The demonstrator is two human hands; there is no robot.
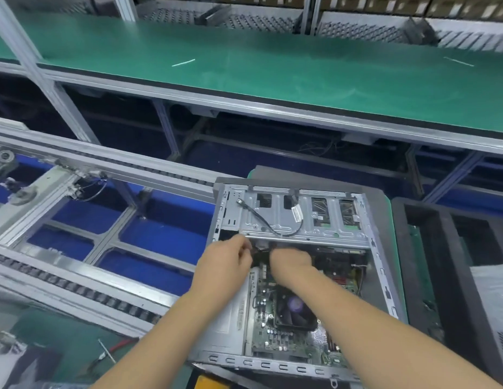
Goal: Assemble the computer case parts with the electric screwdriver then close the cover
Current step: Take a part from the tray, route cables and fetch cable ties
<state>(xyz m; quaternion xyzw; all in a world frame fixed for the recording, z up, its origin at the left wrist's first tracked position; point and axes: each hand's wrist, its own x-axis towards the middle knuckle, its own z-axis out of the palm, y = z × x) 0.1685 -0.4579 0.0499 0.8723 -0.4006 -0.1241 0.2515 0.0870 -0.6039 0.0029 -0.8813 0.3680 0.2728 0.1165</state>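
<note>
An open grey computer case (379,265) lies flat at lower centre, its green motherboard (275,335) and black CPU fan (296,307) exposed. A metal drive cage (300,223) spans the far part of the case, with a black cable (261,217) draped over it. My left hand (226,262) and my right hand (291,263) meet just under the cage's near edge, fingers curled around dark wiring there. What exactly each hand pinches is blurred. No electric screwdriver or cover shows clearly.
A roller conveyor frame (76,220) runs along the left over blue flooring. A green-topped bench (272,71) crosses the back. A black foam tray (446,270) stands right of the case. Small tools with a red handle (115,349) lie at lower left.
</note>
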